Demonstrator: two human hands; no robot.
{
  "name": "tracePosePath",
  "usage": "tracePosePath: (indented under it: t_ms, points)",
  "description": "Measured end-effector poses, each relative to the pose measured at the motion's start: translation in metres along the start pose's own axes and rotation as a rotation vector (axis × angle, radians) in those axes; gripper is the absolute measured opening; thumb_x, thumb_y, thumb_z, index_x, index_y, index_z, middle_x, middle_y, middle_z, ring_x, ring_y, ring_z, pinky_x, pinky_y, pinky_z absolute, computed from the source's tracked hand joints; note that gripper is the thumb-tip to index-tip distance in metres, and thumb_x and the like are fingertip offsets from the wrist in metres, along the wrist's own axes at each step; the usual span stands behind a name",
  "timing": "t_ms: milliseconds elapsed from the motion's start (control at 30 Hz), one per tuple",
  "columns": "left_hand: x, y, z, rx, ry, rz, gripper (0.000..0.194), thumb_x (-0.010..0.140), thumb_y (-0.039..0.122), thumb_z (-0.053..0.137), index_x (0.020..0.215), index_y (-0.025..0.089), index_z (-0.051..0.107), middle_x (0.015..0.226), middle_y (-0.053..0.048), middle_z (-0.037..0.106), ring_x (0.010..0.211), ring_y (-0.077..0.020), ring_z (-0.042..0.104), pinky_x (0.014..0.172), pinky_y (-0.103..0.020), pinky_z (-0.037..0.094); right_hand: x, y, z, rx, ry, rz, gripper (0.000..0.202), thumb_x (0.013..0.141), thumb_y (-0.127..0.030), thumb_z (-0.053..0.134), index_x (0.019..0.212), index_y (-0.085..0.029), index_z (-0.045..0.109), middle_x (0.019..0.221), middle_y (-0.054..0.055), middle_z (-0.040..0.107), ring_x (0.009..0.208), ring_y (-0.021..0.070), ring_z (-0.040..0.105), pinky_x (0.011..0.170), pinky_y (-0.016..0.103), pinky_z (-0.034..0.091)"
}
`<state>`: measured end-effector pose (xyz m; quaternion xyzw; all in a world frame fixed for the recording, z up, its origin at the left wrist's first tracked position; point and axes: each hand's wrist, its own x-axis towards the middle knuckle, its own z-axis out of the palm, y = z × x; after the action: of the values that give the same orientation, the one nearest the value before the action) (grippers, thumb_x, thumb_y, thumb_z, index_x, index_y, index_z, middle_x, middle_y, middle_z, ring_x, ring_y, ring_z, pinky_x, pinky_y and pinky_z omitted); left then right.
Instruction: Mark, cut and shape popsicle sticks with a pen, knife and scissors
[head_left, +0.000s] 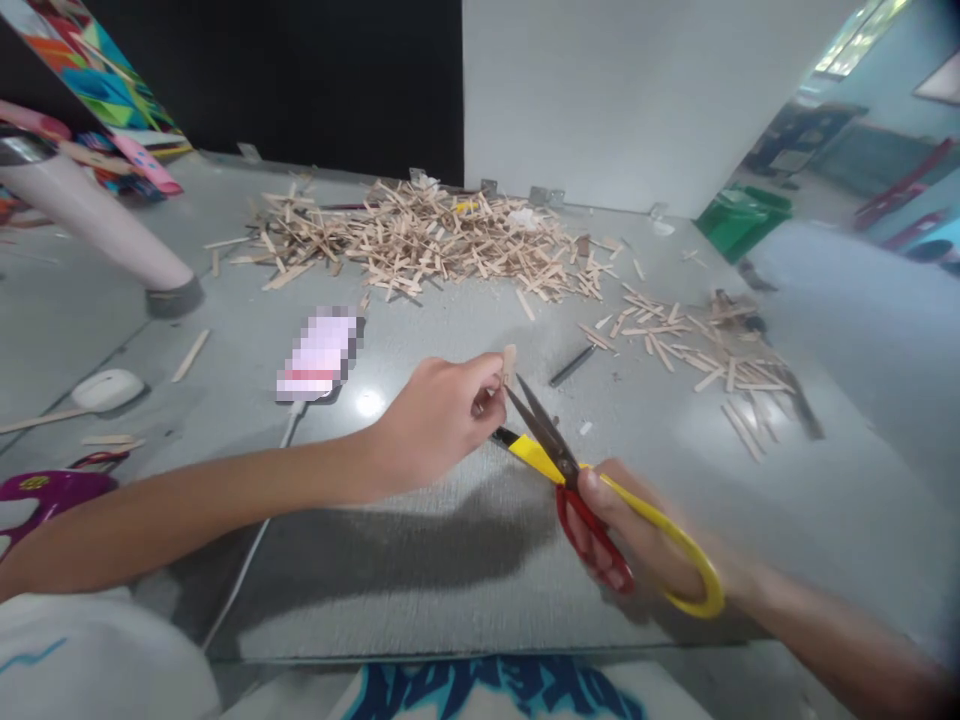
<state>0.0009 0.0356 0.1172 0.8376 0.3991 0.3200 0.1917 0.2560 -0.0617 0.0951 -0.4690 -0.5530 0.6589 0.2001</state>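
Observation:
Between its thumb and fingers, my left hand (pixel 450 415) pinches a small piece of wooden stick (pixel 509 366) near the middle of the table. My right hand (pixel 626 525) is wrapped round scissors (pixel 559 455) with one red and one yellow handle. Their blades stand slightly apart, and the tips are beside the wooden piece. Under the scissors lies a yellow and black tool (pixel 534 456), partly hidden. A dark pen-like tool (pixel 572 366) rests just beyond the blades.
A large pile of wooden sticks (pixel 442 240) spreads along the back, with a smaller scatter (pixel 675 340) at the right. A phone (pixel 319 355) with a white cable, a white mouse (pixel 109 390) and a pink cylinder (pixel 112 225) are on the left. A green bin (pixel 742 222) stands beyond.

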Motion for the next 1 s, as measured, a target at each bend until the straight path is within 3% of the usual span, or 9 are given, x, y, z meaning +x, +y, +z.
tracePosePath:
  t_ms: [133, 367, 533, 667, 800, 867, 1000]
  points:
    - [0.011, 0.000, -0.003, 0.035, 0.031, 0.005, 0.011, 0.095, 0.017, 0.064, 0.098, 0.023, 0.072, 0.075, 0.000, 0.078, 0.064, -0.0165, 0.074, 0.064, -0.026, 0.049, 0.006, -0.006, -0.010, -0.001, 0.000, -0.003, 0.082, 0.102, -0.092, 0.040, 0.063, -0.022, 0.057, 0.043, -0.002, 0.050, 0.033, 0.0096, 0.045, 0.036, 0.022, 0.038]
    - [0.013, -0.003, 0.000, 0.146, -0.026, 0.015, 0.013, 0.094, 0.013, 0.058, 0.092, 0.021, 0.068, 0.069, 0.001, 0.073, 0.055, -0.0134, 0.062, 0.060, -0.026, 0.043, 0.021, 0.021, -0.017, -0.016, 0.109, -0.056, 0.077, 0.088, -0.094, 0.064, 0.063, -0.022, 0.049, 0.046, -0.007, 0.044, 0.033, 0.0066, 0.041, 0.032, 0.018, 0.036]
    - [0.012, -0.002, -0.003, 0.105, -0.096, 0.028, 0.012, 0.098, 0.018, 0.058, 0.090, 0.021, 0.065, 0.071, 0.001, 0.074, 0.060, -0.0135, 0.064, 0.062, -0.026, 0.044, 0.020, 0.032, -0.015, 0.067, 0.042, -0.089, 0.078, 0.096, -0.090, 0.057, 0.058, -0.022, 0.049, 0.042, -0.005, 0.044, 0.029, 0.0069, 0.040, 0.029, 0.018, 0.032]
    - [0.012, 0.001, -0.011, -0.014, -0.130, 0.008, 0.010, 0.101, 0.022, 0.060, 0.093, 0.021, 0.067, 0.074, 0.001, 0.074, 0.063, -0.0138, 0.067, 0.060, -0.025, 0.046, 0.020, 0.039, -0.015, 0.159, -0.075, -0.110, 0.084, 0.099, -0.094, 0.043, 0.055, -0.022, 0.050, 0.036, -0.006, 0.040, 0.026, 0.0071, 0.037, 0.028, 0.017, 0.027]
    - [0.016, 0.004, -0.019, -0.299, -0.225, -0.104, 0.013, 0.104, 0.024, 0.059, 0.091, 0.021, 0.061, 0.077, 0.000, 0.074, 0.064, -0.0140, 0.071, 0.059, -0.024, 0.053, 0.023, 0.049, -0.010, 0.298, -0.067, -0.058, 0.093, 0.090, -0.106, 0.025, 0.053, -0.024, 0.048, 0.032, -0.004, 0.036, 0.024, 0.0102, 0.037, 0.026, 0.019, 0.026]
    - [0.016, 0.005, -0.021, -0.448, -0.289, -0.186, 0.010, 0.106, 0.026, 0.058, 0.097, 0.022, 0.057, 0.082, -0.002, 0.077, 0.061, -0.0140, 0.072, 0.058, -0.024, 0.057, 0.024, 0.050, -0.008, 0.343, -0.035, -0.034, 0.094, 0.087, -0.108, 0.026, 0.056, -0.023, 0.050, 0.034, -0.002, 0.040, 0.028, 0.0119, 0.043, 0.029, 0.021, 0.032]
    - [0.014, 0.006, -0.022, -0.561, -0.346, -0.256, 0.010, 0.110, 0.032, 0.057, 0.111, 0.023, 0.052, 0.082, -0.002, 0.079, 0.059, -0.0148, 0.074, 0.057, -0.024, 0.060, 0.019, 0.044, -0.007, 0.325, -0.026, -0.089, 0.090, 0.095, -0.100, 0.033, 0.066, -0.019, 0.059, 0.047, 0.007, 0.060, 0.036, 0.0129, 0.051, 0.038, 0.023, 0.042]
